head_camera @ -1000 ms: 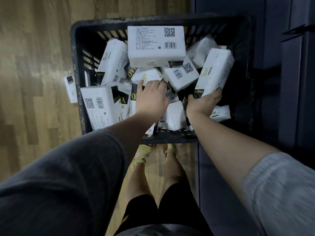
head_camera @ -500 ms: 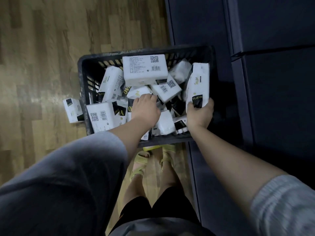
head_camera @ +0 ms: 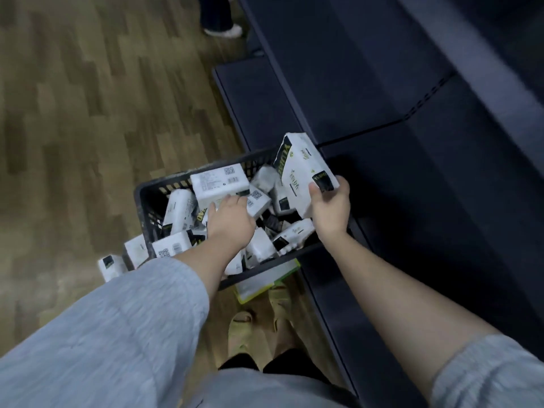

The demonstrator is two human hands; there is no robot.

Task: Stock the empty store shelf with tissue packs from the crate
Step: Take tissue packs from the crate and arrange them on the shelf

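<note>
tissue pack gripped in right hand above crate, left hand reaching among packs, its fingers hidden

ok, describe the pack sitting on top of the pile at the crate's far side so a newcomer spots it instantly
Find the black slatted crate on the wood floor beside the dark shelf. At its far side, just beyond the left hand, a white tissue pack lies flat on top of the heap. Unlike its tumbled neighbours, its whole printed face shows, with a QR code and barcode.
</note>
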